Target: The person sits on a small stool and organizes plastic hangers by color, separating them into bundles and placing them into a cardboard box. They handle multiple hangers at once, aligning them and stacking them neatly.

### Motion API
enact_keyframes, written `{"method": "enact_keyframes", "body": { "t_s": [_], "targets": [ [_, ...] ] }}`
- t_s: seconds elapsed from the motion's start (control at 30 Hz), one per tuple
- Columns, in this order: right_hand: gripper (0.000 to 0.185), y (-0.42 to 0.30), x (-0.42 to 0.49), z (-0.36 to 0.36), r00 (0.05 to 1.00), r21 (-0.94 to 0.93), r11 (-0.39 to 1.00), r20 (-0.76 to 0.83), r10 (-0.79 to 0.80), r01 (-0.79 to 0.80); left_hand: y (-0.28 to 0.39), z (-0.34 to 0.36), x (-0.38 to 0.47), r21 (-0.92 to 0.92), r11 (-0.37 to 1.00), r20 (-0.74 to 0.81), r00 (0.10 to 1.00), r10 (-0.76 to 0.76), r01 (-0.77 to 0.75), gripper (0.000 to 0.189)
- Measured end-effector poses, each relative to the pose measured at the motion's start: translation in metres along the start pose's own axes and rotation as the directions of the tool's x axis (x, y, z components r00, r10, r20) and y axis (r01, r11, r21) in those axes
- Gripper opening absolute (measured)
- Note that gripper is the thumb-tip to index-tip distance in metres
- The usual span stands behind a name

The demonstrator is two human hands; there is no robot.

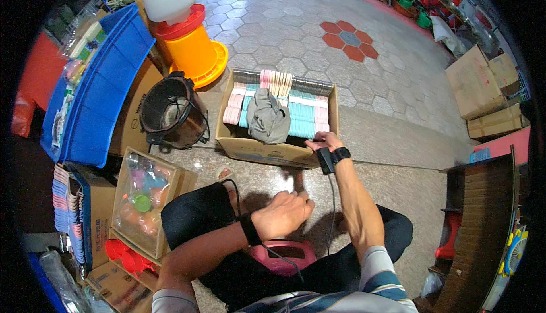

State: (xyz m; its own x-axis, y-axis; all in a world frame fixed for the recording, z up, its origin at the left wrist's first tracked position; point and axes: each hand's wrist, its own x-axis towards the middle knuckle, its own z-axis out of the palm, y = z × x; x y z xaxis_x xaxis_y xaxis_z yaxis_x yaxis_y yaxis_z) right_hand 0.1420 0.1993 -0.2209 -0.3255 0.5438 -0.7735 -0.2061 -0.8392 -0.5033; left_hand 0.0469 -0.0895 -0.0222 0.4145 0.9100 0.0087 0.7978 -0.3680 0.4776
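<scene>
A cardboard box (273,153) stands on the floor before me, packed with upright bundles of thin pastel items. Turquoise bundles (302,119) fill much of its right half, with pink ones (234,108) at the left and cream and pink ones at the back. A crumpled grey cloth (268,117) lies over the middle. My right hand (326,141) is at the box's near right corner, its fingers over the rim; whether it grips anything is unclear. My left hand (281,213) hovers above a pink plastic stool (283,255), fingers curled, with nothing visible in it.
Left of the box stand a dark pot (172,112) and a yellow poultry feeder (192,53). Nearer are a blue crate (106,87) and a carton with bagged plastic goods (145,193). Cartons (477,85) and an open-fronted cabinet (482,227) line the right. Cables trail from both wrists.
</scene>
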Motion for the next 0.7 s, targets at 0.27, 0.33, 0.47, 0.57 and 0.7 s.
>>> {"method": "enact_keyframes", "body": {
  "t_s": [0.27,0.33,0.47,0.57,0.7],
  "targets": [
    [0.033,-0.018,-0.145,-0.001,0.949,-0.113,0.991,0.314,-0.029,0.068,-0.112,-0.015,0.05,-0.008,0.862,-0.334,0.811,-0.48,0.507,0.046],
    [0.034,-0.026,-0.185,-0.006,0.915,-0.152,0.976,0.394,-0.087,0.158,-0.141,-0.012,0.06,-0.074,0.804,-0.487,0.682,-0.545,0.59,0.06],
    [0.035,-0.035,-0.23,-0.022,0.892,-0.161,0.959,0.429,-0.143,0.232,-0.179,-0.001,0.074,-0.147,0.755,-0.413,0.654,-0.634,0.639,0.089],
    [0.03,-0.039,-0.238,-0.03,0.896,-0.136,0.958,0.406,-0.179,0.253,-0.193,0.008,0.082,-0.092,0.698,-0.337,0.637,-0.693,0.71,0.077],
    [0.029,-0.059,-0.247,-0.049,0.865,-0.157,0.92,0.426,-0.266,0.36,-0.215,-0.001,0.09,-0.181,0.706,-0.399,0.605,-0.689,0.684,0.044]
  ]
}}
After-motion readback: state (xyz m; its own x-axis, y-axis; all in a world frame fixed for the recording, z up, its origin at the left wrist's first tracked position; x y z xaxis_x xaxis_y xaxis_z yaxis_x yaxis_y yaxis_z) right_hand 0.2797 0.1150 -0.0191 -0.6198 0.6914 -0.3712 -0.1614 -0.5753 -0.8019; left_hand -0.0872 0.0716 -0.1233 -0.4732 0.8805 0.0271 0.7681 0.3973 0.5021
